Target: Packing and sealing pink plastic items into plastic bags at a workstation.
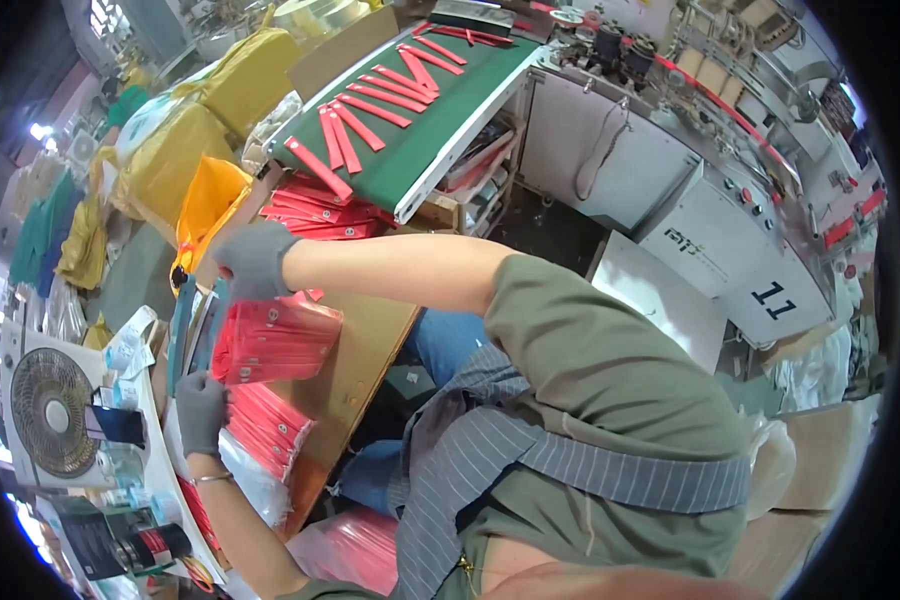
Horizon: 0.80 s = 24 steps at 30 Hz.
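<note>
A bundle of flat red packets [282,340], apparently in clear plastic, lies between my hands above a brown board. My right hand [255,262], in a grey glove, is closed at the bundle's far left corner. In the same kind of glove, my left hand [202,412] is closed at its near left corner. Both sets of fingertips are partly hidden. Just beyond the bundle's left end stands a long blue-grey bar-shaped device [182,335], close to both hands. A second bundle of red packets [270,425] lies on the near side, with clear plastic around its end.
Ahead, a green conveyor belt [395,165] carries several red strips; more red packets [320,212] are heaped below its end. A fan [55,412] and a phone [115,425] are at the left. A yellow-orange bag [210,200] stands beyond my right hand. White machine cabinets [610,150] are at the right.
</note>
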Tool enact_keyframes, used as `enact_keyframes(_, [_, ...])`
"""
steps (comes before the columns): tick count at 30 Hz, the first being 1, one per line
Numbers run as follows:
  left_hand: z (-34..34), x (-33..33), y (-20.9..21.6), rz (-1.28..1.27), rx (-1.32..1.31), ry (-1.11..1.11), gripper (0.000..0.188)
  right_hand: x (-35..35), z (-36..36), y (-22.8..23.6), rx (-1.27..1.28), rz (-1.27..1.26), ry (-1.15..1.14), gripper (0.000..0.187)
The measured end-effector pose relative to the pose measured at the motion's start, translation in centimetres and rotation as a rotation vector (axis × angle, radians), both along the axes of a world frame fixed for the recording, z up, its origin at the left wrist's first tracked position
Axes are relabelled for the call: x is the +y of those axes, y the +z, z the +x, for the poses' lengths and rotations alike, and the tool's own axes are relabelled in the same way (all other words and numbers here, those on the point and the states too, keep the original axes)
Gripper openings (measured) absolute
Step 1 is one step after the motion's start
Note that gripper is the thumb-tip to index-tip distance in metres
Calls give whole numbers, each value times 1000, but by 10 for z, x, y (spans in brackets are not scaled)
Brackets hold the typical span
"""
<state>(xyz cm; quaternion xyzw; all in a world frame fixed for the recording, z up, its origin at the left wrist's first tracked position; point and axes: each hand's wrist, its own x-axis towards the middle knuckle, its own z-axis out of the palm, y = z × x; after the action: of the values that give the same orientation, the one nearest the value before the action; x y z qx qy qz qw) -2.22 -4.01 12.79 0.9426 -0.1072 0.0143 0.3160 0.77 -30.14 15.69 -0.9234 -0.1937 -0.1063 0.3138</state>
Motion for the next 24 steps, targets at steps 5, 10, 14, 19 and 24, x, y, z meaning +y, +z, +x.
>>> enact_keyframes(5, [-4, -8, 20, -169, -187, 94, 23, -3, 17, -8, -33, 174, 38, 21])
enact_keyframes(10, [-6, -30, 33, -229, -210, 72, 25, -32, 31, 0, 19, 452, 123, 24])
enact_keyframes(14, [-5, -40, 34, -384, -63, 61, 24, -45, 49, -9, 173, 77, 214, 27])
enact_keyframes(19, [-30, -46, 63, -605, 22, 111, 23, -22, 17, 24, -562, 157, 367, 66])
enact_keyframes(24, [-46, -52, 75, -598, -206, 183, 30, 26, 0, -9, -260, 27, 421, 37])
